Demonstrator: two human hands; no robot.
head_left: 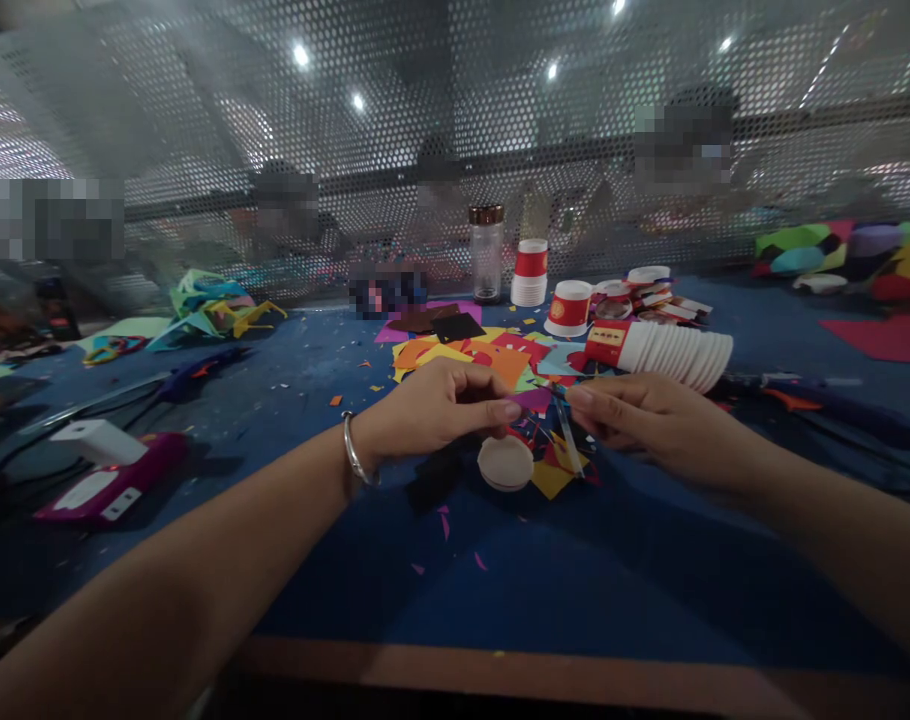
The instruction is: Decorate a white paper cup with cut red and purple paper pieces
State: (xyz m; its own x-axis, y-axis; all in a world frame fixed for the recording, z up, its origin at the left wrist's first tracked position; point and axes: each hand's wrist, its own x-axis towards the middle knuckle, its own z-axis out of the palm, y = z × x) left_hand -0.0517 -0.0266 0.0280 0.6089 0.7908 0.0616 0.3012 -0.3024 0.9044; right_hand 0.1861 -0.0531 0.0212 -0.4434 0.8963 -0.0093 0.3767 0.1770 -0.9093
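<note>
My left hand (436, 412), with a silver bangle at the wrist, pinches a small piece of purple paper (534, 400) between thumb and fingers. Opposite it, my right hand (646, 418) is closed in a pinch beside the paper's right edge. What its fingers hold is too small and dim to make out. A thin pale strip (570, 438) slants down between the hands; I cannot tell whether it is held. Below my left fingertips sits a round white paper cup piece (506, 465). Yellow paper (551, 478) lies under the right fingers.
Behind my hands are coloured paper sheets (432, 355), an upturned red-and-white cup (569, 310), a fallen cup stack (676, 352) and a clear bottle (486, 260). Glue guns lie left (192, 375) and right (837, 405). A magenta power strip (159, 462) is at left.
</note>
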